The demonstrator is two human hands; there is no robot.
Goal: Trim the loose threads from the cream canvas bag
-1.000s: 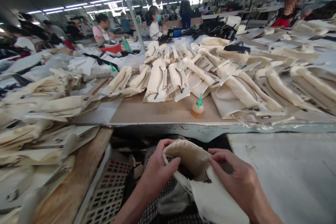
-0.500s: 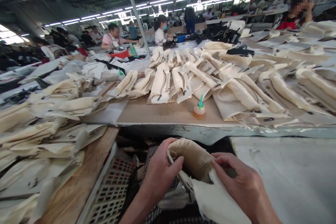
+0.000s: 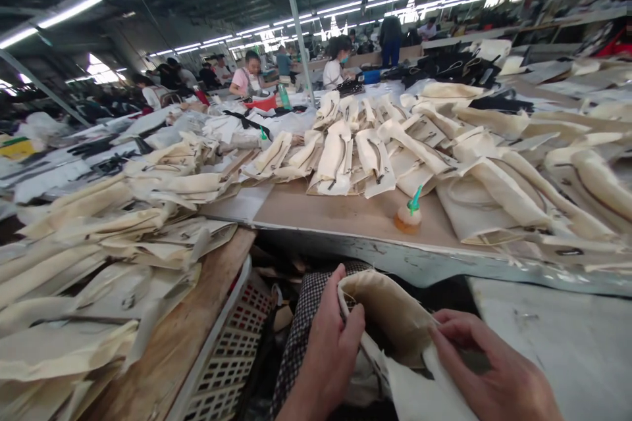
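My left hand [image 3: 332, 341] grips the rolled edge of a cream fabric piece [image 3: 395, 322] held over my lap, thumb pressed on the hem. My right hand [image 3: 488, 373] pinches the same piece on its right side, fingers closed on the cloth. The cloth curves up between both hands and shows a dark inner side. A checked garment [image 3: 301, 329] lies under it on my lap.
Stacks of cream fabric pieces [image 3: 123, 223] cover the wooden bench at left and the table [image 3: 345, 214] ahead. A small bottle with a green nozzle [image 3: 409, 214] stands near the table's edge. A white plastic crate [image 3: 224, 362] sits lower left. Several people work at far tables.
The camera has turned left and tilted up, so the table and bottle shifted right. Both hands keep their hold on the cloth, now lower in the picture.
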